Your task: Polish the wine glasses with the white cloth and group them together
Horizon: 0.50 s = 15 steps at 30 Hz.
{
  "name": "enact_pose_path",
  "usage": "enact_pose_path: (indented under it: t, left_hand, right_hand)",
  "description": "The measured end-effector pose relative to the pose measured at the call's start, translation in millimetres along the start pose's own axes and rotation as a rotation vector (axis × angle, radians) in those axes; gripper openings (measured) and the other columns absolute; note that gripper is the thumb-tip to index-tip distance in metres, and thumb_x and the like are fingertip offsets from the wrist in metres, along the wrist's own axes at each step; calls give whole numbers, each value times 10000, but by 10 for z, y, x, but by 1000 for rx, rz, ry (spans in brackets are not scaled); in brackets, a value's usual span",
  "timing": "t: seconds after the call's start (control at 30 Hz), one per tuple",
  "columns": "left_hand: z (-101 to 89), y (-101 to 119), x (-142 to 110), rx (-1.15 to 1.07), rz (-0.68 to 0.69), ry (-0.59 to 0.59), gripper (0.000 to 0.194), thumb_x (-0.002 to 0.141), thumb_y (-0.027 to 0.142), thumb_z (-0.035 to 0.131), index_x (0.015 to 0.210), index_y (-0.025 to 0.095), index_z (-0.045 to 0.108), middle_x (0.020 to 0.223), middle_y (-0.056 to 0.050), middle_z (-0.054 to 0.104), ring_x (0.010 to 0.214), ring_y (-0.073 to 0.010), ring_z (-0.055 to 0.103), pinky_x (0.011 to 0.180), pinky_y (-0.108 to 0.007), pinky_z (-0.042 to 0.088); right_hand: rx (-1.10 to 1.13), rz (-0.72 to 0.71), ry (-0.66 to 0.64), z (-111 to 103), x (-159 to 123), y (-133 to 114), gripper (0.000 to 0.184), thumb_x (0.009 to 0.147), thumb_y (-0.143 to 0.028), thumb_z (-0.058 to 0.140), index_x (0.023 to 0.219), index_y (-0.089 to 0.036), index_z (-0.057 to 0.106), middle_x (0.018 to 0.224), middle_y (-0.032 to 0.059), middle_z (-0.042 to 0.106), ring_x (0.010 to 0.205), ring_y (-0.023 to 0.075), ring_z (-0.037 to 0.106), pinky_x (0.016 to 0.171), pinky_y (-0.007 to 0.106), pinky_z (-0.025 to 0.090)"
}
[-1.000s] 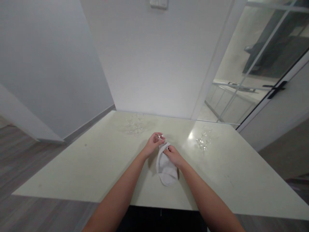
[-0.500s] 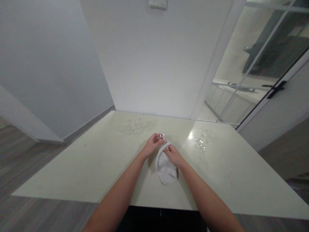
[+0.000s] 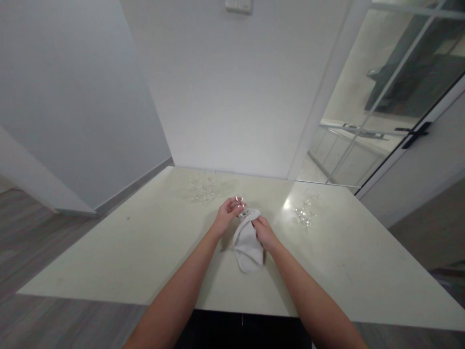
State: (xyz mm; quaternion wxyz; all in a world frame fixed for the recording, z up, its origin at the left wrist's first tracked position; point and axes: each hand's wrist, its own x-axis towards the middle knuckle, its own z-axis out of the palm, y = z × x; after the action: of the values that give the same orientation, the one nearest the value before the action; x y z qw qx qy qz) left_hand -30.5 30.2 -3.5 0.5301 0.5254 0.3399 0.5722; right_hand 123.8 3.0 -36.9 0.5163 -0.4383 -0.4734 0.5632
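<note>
Near the middle of the table, my left hand point(image 3: 227, 212) is closed around a small clear glass point(image 3: 238, 201), its fingers wrapped over the bowl. A white cloth point(image 3: 249, 245) hangs from my right hand point(image 3: 264, 231), which grips it by its upper part. The cloth's top edge meets the near end of the glass, and its lower folds droop toward the tabletop. My right fingertips are partly hidden in the fabric.
On the pale table point(image 3: 145, 252), several clear glasses point(image 3: 204, 186) stand at the back left. More clear glasses point(image 3: 307, 211) are at the right. A white wall point(image 3: 232, 97) rises behind the table, with a glass-paned door point(image 3: 363, 111) to the right.
My left hand and the glass have shifted slightly left and away from me. The cloth has swung a little left and folded differently; my right hand still grips it.
</note>
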Motion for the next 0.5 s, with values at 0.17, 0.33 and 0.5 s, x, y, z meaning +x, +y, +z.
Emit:
enact_pose_path:
  t: [0.17,0.33,0.5]
  left_hand:
    - [-49,2,30,-56,61,64,533,696,396,742,1151,189,558,1128,-112,653,868,-166,630,650,-246,466]
    - [-67,-2,40,-59,79,79,560,693,376,749,1182,196,546,1171,-120,635,908,-175,623,687,-261,486]
    - [-46,26,16,-31,121,18,605,660,323,780,1205,213,542,1210,-108,617,941,-164,605,830,-321,489]
  right_hand:
    - [186,-3,203,-21,37,-58,305,688,-389,643,913,-185,670,953,39,703,874,190,604,804,292,451]
    - [264,112,154,-20,38,-50,315,664,-413,682,874,-179,660,883,48,714,813,194,636,771,303,479]
    - [224,203,61,-2,23,-11,356,632,-452,723,832,-165,656,791,60,714,751,215,654,733,328,491]
